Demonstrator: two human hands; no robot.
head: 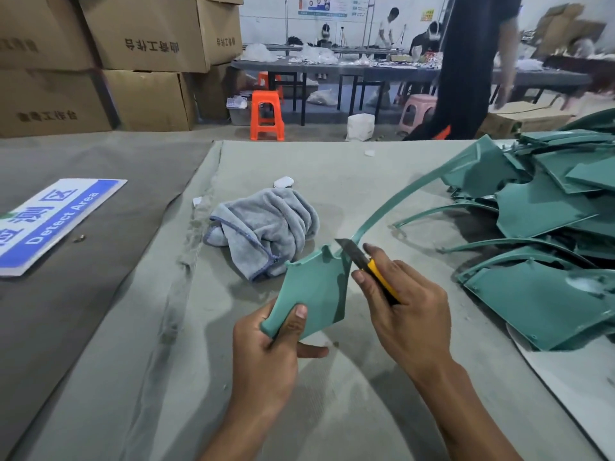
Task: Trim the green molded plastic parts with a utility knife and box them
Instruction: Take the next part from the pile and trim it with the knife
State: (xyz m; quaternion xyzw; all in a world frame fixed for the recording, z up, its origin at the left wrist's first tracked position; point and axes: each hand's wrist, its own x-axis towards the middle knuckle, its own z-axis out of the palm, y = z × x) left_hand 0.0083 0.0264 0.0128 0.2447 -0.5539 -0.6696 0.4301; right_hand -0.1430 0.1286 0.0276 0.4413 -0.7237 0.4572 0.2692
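The part I hold is plain teal green, same as the pile to its right, and my knife has a yellow and black handle with a dark blade. Behind the part lies a pale grey towel edged in blue; far left of it, a blue and white sign.

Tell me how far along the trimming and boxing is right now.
Done: nothing visibly finished; no boxed parts are in view. In hand: the left hand grips one green part while the right hand holds the utility knife, its blade at the part's upper edge. Left: a pile of green parts lies on the table's right side; whether any are trimmed cannot be told.
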